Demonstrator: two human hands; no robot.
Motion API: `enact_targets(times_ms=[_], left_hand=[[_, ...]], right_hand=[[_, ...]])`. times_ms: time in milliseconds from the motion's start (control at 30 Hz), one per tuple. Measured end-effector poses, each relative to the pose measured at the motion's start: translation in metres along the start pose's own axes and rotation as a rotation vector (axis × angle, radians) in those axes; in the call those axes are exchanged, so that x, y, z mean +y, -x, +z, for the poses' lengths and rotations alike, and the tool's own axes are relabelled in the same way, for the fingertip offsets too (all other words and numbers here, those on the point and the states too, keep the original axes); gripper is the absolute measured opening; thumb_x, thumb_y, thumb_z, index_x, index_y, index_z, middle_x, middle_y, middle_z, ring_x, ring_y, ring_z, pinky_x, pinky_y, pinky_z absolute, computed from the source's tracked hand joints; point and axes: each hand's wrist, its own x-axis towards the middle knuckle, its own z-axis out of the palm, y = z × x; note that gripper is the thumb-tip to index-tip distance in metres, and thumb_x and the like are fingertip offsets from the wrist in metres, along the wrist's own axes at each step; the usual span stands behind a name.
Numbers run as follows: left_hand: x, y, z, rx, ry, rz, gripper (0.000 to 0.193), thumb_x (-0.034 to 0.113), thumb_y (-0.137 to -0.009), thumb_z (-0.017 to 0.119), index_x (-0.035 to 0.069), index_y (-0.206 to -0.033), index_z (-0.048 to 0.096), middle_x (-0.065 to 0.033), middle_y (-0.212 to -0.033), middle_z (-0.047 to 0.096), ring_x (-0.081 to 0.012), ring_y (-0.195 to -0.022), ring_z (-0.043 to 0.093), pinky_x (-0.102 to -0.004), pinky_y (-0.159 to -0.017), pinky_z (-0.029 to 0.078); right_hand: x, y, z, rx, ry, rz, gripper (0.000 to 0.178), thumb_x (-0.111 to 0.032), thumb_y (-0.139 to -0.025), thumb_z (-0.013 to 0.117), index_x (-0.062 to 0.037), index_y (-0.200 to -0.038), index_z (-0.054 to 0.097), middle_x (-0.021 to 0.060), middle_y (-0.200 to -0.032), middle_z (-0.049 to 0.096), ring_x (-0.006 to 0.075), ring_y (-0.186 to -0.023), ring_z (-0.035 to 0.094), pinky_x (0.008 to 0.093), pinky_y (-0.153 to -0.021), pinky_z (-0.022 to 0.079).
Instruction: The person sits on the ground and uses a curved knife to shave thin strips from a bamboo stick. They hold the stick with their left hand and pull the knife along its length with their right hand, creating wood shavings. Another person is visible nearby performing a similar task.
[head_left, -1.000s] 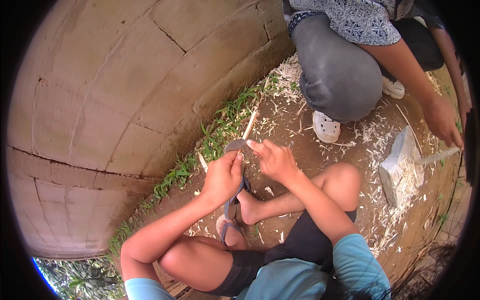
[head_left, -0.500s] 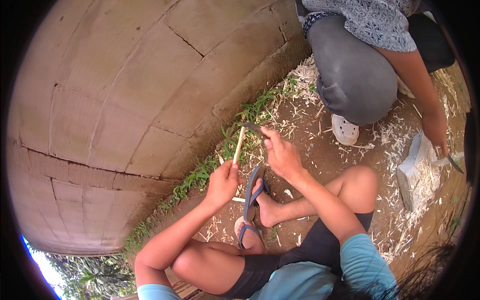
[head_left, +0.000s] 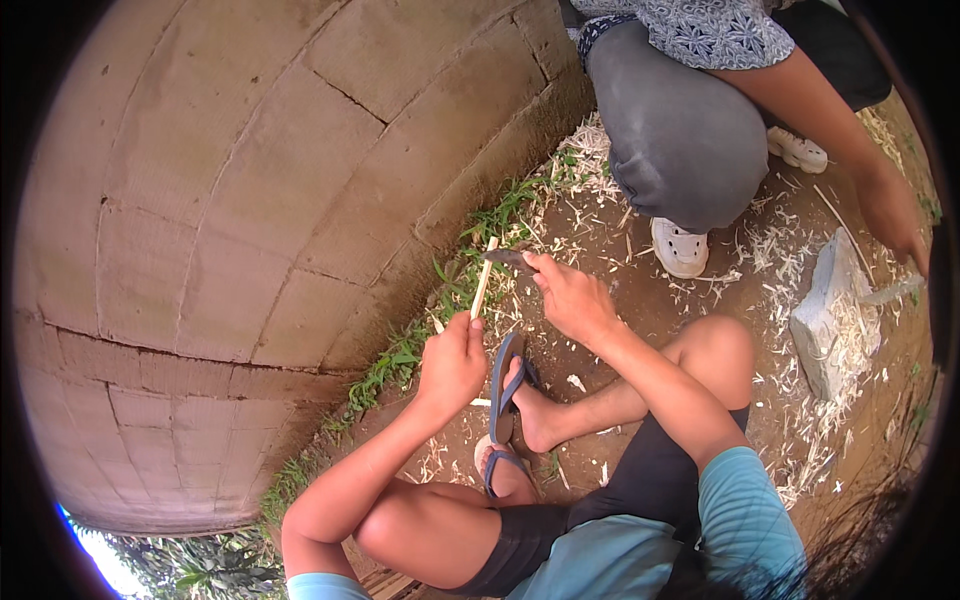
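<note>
A pale, thin wooden stick (head_left: pixel 483 278) rises at a slight tilt out of my left hand (head_left: pixel 452 362), whose fingers are closed round its lower end. My right hand (head_left: pixel 578 302) is closed on a dark-bladed knife (head_left: pixel 510 259); its handle is mostly hidden in the fist. The blade lies across the stick just below its upper tip and appears to touch it. Both hands are held out above my blue flip-flops (head_left: pixel 507 385), close to the grass along the wall.
A block wall (head_left: pixel 250 220) runs along the left, with grass (head_left: pixel 395 350) at its foot. Wood shavings litter the brown soil. At the upper right a person in grey trousers (head_left: pixel 680 130) squats, one hand (head_left: pixel 895 220) reaching down near a grey stone block (head_left: pixel 828 320).
The knife blade now sits slightly below the stick's tip, where before it was right at the top. The view has shifted a little; the other person's hand has moved upward at the right.
</note>
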Motion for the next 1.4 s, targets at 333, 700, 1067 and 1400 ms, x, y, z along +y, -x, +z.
enact_targets(times_ms=[333, 700, 1067, 1400], left_hand=[[0.0, 0.002, 0.002, -0.031, -0.073, 0.048, 0.021, 0.018, -0.092, 0.051, 0.001, -0.1, 0.06, -0.0268, -0.069, 0.06, -0.0459, -0.071, 0.061, -0.0529, -0.065, 0.047], [-0.01, -0.007, 0.012, -0.038, -0.242, -0.014, 0.02, 0.017, -0.092, 0.05, 0.0, -0.094, 0.06, -0.0263, -0.071, 0.06, -0.0455, -0.074, 0.06, -0.051, -0.066, 0.046], [-0.046, -0.001, -0.011, -0.053, 0.001, -0.274, 0.026, 0.023, -0.093, 0.049, 0.0, -0.089, 0.061, -0.0243, -0.077, 0.062, -0.0439, -0.077, 0.06, -0.0476, -0.068, 0.046], [-0.007, 0.014, 0.001, -0.027, -0.295, 0.039, 0.02, 0.015, -0.09, 0.05, -0.002, -0.082, 0.056, -0.0276, -0.067, 0.059, -0.0476, -0.067, 0.059, -0.0542, -0.065, 0.048]], right_hand=[[-0.021, 0.023, -0.006, -0.084, 0.018, -0.127, 0.032, -0.02, -0.092, 0.048, -0.0245, -0.124, 0.051, 0.0153, -0.082, 0.064, 0.0387, -0.066, 0.064, 0.0508, -0.056, 0.052], [0.002, 0.013, 0.051, -0.124, -0.227, 0.204, 0.031, -0.023, -0.095, 0.046, -0.025, -0.126, 0.046, 0.0187, -0.09, 0.065, 0.0417, -0.08, 0.064, 0.052, -0.067, 0.05], [-0.021, 0.004, 0.037, -0.146, -0.244, 0.057, 0.031, -0.021, -0.095, 0.046, -0.02, -0.126, 0.049, 0.0154, -0.082, 0.065, 0.0374, -0.07, 0.065, 0.0482, -0.057, 0.05], [-0.027, 0.021, 0.033, -0.127, -0.225, -0.012, 0.031, -0.018, -0.092, 0.048, -0.0206, -0.123, 0.049, 0.0139, -0.088, 0.067, 0.0376, -0.075, 0.065, 0.0493, -0.064, 0.052]])
